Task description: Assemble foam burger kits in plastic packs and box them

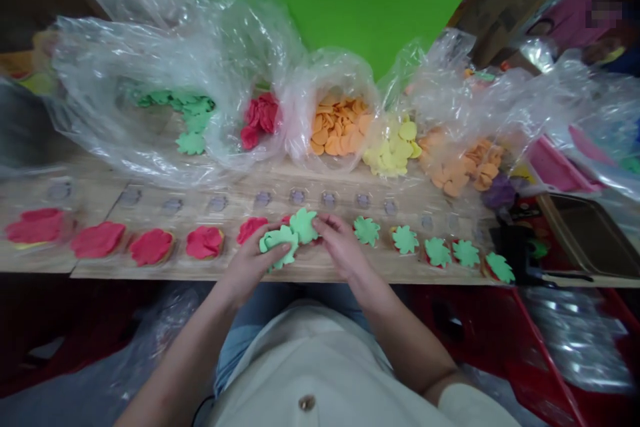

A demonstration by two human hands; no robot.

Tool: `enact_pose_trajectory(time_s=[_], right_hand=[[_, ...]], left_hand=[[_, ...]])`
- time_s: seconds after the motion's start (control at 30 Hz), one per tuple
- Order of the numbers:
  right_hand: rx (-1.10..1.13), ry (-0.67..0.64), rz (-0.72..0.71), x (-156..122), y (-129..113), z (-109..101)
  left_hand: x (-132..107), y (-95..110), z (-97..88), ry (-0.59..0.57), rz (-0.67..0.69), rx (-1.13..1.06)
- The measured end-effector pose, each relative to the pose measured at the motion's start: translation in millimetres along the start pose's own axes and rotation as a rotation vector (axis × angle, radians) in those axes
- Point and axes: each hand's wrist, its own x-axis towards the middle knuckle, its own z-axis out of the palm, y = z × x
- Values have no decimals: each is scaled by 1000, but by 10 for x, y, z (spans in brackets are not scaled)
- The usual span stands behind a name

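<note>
Two bare hands work over the near edge of the pale wood-grain table (320,272): the left hand (249,265) is closed around green scalloped foam-like pieces (281,236), and the right hand (342,245) pinches a matching green scalloped piece (303,225), probably to separate it. The grip hides how many are stacked. Along the table's left, red petal-shaped pieces (204,241) sit spaced, seemingly for individual handling; green-topped stacks (405,239) line its right. At its back, clear crinkled plastic bags (240,20) gape, glare obscuring some contents.
</note>
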Motion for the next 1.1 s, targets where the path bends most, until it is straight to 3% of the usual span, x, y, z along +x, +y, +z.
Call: enact_pose_trajectory(time_s=[0.1,0.23,0.4,0.5,0.6,0.8,0.97,1.03,1.1], right_hand=[[-171,79,-108,106,-4,-20],[-474,-88,-170,240,59,57],[-944,-96,-378,324,152,200],[-1081,-27,-497,233,134,155],[-1198,89,-481,39,124,76],[-1382,58,-455,-325,290,122],[-1422,26,-460,-362,329,174],[-1418,27,-474,-340,273,148],[-1399,53,-497,-326,203,116]], left_hand=[[-46,15,-226,81,-5,23],[-155,93,-408,80,-21,164],[-150,-13,-315,-126,133,641],[-78,-130,-242,-157,221,939],[-38,-195,-225,-130,227,1121],[-29,-244,-214,-123,189,1197],[-15,-256,-159,-144,211,1172],[-37,-224,-163,-106,234,1090],[-76,-166,-189,5,263,928]])
